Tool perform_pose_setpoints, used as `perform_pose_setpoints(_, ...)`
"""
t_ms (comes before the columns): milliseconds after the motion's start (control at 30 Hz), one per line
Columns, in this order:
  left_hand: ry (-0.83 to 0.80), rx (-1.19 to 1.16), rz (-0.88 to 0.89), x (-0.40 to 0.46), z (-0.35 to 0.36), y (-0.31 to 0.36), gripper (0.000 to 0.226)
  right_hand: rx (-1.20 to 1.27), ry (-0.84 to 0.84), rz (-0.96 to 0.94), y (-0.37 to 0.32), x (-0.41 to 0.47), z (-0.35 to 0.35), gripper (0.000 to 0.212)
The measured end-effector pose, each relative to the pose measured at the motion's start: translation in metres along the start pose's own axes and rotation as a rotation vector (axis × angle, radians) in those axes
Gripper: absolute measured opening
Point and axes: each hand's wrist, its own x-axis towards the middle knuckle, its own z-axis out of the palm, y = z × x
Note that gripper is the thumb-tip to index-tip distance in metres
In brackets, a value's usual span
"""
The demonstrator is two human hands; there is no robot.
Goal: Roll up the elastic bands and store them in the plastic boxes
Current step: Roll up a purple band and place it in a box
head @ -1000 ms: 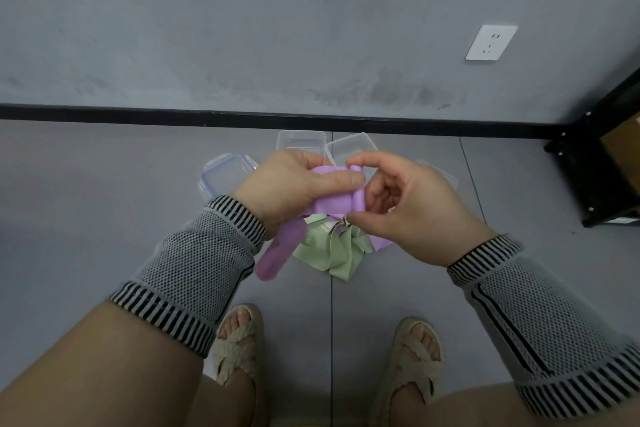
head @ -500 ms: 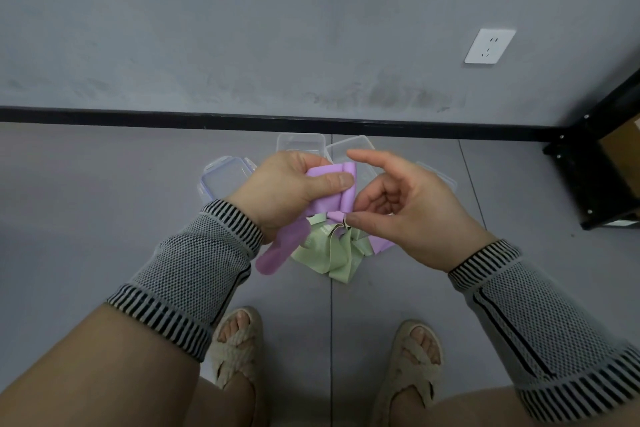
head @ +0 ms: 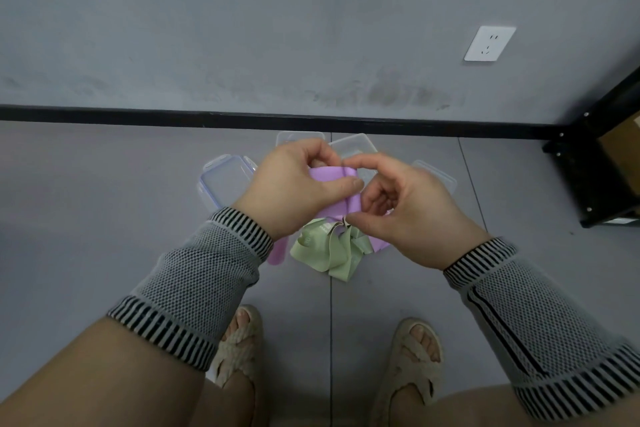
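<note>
Your left hand [head: 294,191] and right hand [head: 408,215] both pinch the purple band [head: 332,174]; boxes [head: 227,180] sit at 12 o'clock.

Crumpled green elastic band [head: 329,251] on floor [head: 104,218] ahead of sandalled feet [head: 239,343]. Clear plastic boxes [head: 225,180] behind it, near wall. Purple elastic band [head: 334,184] between hands, above. White wall socket [head: 489,43] upper right.

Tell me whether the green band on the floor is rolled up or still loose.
Loose. The green band lies on the floor in a crumpled heap of open loops, untouched by either hand; both hands grip the purple band.
</note>
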Motion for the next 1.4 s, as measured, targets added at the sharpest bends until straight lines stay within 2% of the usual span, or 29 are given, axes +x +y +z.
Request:
perform_pose_setpoints(200, 0.034, -0.104, -0.066, 0.0013, 0.0031, -0.0006, 0.019, -0.086, 0.054, -0.034, -0.0001, 0.0001, 0.0048, 0.059)
perform_pose_setpoints(367, 0.052, -0.197, -0.097, 0.0017, 0.0015, -0.0011, 0.017, 0.146, 0.061, 0.011, 0.002, 0.0005, 0.0073, 0.069)
perform_pose_setpoints(467, 0.018, -0.291, -0.117, 0.0003, 0.0006, -0.0005, 0.013, 0.243, 0.043, 0.02, 0.0003, -0.0001, 0.0063, 0.062)
perform_pose_setpoints(600, -0.031, -0.362, -0.105, -0.0003, -0.0008, 0.0008, 0.015, 0.25, 0.062, 0.021, -0.0018, 0.0006, 0.0057, 0.057)
perform_pose_setpoints(800, -0.025, -0.236, -0.015, 0.0001, -0.002, 0.0019, 0.019, 0.204, 0.125, 0.089, 0.002, 0.0023, 0.007, 0.055)
perform_pose_setpoints(1100, -0.044, -0.303, -0.011, 0.0004, 0.0033, -0.0018, 0.012, 0.157, 0.156, 0.088, 0.001, 0.0012, 0.0097, 0.046)
perform_pose_setpoints(1267, -0.043, -0.438, -0.058, 0.0008, -0.0017, -0.0014, 0.012, 0.293, 0.094, 0.115, -0.0041, 0.0002, 0.0064, 0.033)
perform_pose_setpoints(1400, -0.059, -0.454, -0.05, 0.0017, -0.0008, -0.0026, 0.011, 0.339, 0.098, 0.137, -0.0038, -0.0001, 0.0066, 0.035)
